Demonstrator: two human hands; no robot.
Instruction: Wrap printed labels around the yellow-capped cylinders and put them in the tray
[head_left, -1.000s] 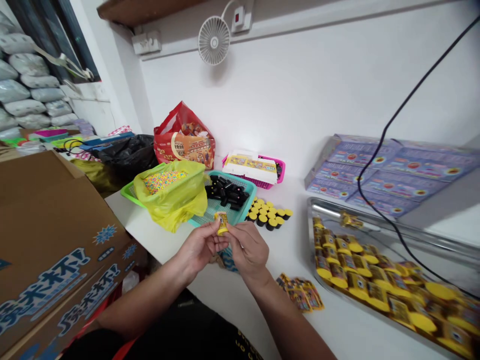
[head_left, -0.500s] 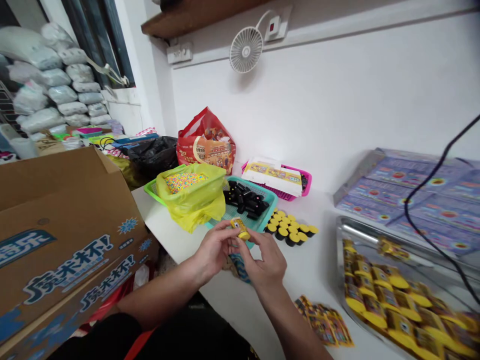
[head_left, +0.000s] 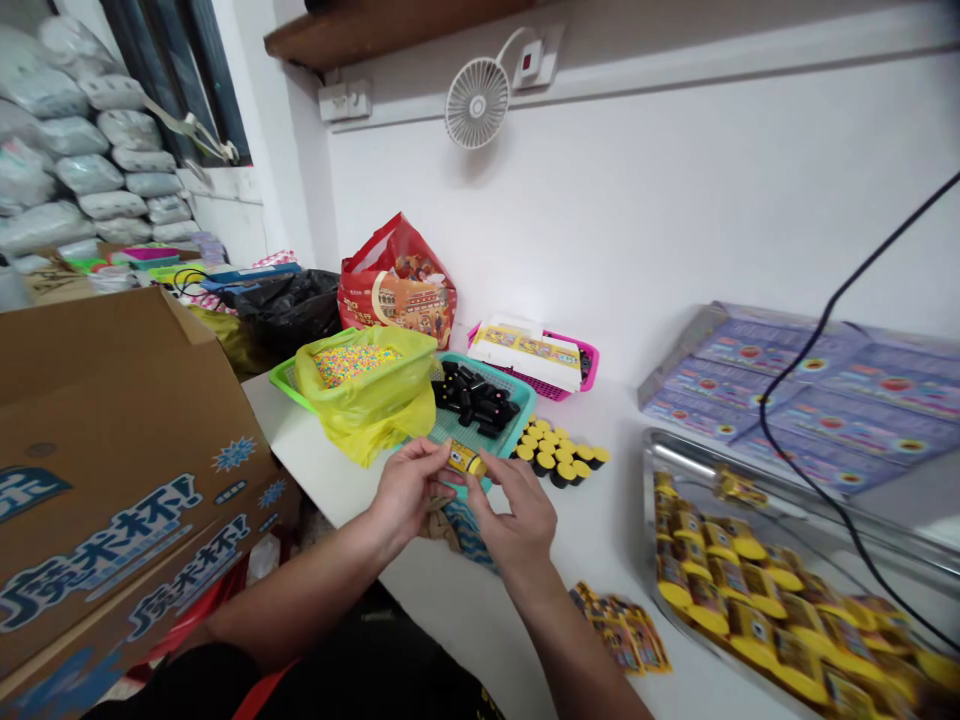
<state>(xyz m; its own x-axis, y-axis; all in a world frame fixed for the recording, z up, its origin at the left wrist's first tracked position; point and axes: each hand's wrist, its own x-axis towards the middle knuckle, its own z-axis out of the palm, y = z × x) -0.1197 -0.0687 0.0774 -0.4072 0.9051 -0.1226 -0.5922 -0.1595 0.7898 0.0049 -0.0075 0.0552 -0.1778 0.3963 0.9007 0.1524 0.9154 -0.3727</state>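
Between my two hands is a small yellow-capped container with a printed yellow wrapper, lying on its side. My left hand pinches its left end between thumb and fingers. My right hand has its fingers closed at the yellow cap end. Just beyond, a turquoise basket holds black containers. Several black containers with yellow caps stand upright right of the basket. Flat printed wrappers lie on the table, right of my right forearm.
A metal tray with wrapped yellow-capped pieces stands at the right, with a black cable hanging over it. A yellow bag of coloured beads sits at the back left. The cardboard box fills the left side.
The view has shifted slightly right. The container in my hands has turned to lie more level, and my fingers have shifted a little around it.
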